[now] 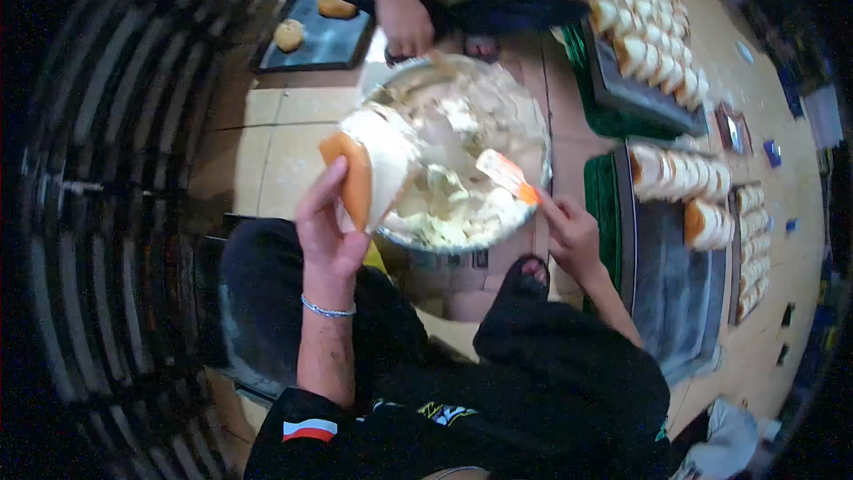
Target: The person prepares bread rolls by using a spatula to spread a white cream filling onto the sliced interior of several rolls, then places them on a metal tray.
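- One wide basin (453, 249) of pale cream (449, 191) stands in front of the person; working above it, as here, should let drips fall back in. Its near rim lies close to a foot (533, 272), and a co-worker's hand (406, 27) is near the far rim.
- The dark tray (671, 302) at the right shows bare surface below its rows of creamed bread (675, 173); its left edge runs beside the right forearm in this view, so a tucked elbow seems wise.
- The brown-crusted bread (355, 178) is over the basin's left rim, its white face turned toward the cream; firm backing without squeezing would suit it.
- Both hands are partly closed: the left hand (322, 222) curls round the bread, thumb in front; the right hand (573, 236) grips the spatula's handle end.
- The spatula (504, 175) is well apart from the bread, leaving open room between; a flat blade and light strokes should spread cream without tearing.
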Demonstrator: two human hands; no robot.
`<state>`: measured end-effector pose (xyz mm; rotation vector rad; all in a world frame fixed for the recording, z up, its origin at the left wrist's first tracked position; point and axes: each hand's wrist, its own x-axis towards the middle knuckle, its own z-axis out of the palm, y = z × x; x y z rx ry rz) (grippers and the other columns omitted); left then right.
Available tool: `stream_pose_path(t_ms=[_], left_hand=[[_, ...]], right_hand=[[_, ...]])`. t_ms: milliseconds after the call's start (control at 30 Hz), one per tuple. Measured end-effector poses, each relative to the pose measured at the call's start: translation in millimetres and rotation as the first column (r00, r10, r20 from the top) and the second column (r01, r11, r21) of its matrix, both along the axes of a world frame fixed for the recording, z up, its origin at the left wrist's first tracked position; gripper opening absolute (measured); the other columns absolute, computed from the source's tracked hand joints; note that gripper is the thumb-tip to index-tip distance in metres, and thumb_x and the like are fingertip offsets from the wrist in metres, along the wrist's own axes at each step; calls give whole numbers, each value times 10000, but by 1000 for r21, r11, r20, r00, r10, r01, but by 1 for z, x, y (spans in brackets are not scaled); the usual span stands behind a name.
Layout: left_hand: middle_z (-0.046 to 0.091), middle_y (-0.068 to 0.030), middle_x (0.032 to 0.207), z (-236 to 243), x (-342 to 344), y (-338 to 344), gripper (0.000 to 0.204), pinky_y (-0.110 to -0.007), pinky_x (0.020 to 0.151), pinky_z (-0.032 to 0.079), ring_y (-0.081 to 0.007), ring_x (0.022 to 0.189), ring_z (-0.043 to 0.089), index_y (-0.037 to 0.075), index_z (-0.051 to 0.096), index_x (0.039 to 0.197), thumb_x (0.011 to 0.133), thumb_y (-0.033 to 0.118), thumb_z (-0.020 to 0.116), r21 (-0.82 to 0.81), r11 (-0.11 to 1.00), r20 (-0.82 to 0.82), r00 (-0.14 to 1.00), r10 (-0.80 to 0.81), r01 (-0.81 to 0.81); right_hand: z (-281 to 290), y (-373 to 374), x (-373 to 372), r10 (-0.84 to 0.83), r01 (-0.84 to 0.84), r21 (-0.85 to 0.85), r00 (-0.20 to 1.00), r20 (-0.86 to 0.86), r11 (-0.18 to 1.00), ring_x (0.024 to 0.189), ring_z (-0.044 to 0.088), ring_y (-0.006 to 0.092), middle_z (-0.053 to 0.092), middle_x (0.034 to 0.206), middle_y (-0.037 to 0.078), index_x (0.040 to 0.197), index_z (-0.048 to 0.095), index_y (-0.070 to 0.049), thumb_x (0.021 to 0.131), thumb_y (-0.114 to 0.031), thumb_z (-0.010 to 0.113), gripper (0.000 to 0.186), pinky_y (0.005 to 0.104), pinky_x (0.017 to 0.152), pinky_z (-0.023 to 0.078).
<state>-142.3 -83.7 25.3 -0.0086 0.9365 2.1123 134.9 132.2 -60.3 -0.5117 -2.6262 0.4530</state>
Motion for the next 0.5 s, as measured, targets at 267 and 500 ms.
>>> stream_pose_path(t_ms=[267, 500], left_hand=[[635, -122, 1245, 1, 10, 1, 387, -406, 1049, 458, -238, 1166, 610, -5, 554, 1281, 958, 201, 597, 136, 990, -15, 999, -45, 47], [633, -92, 1227, -11, 18, 8, 350, -372, 1051, 445, -205, 1165, 598, 14, 561, 1261, 953, 172, 610, 109, 990, -57, 995, -82, 87]], right_hand=[[-29, -11, 97, -106, 44, 224, 955, 275, 974, 782, 628, 286, 578, 950, 87, 1362, 570, -163, 788, -27, 604, 591, 395, 657, 538], [-82, 1, 73, -264, 181, -420, 953, -146, 889, 636, 531, 138, 521, 725, -8, 1173, 648, -32, 959, -56, 562, 232, 337, 544, 446]])
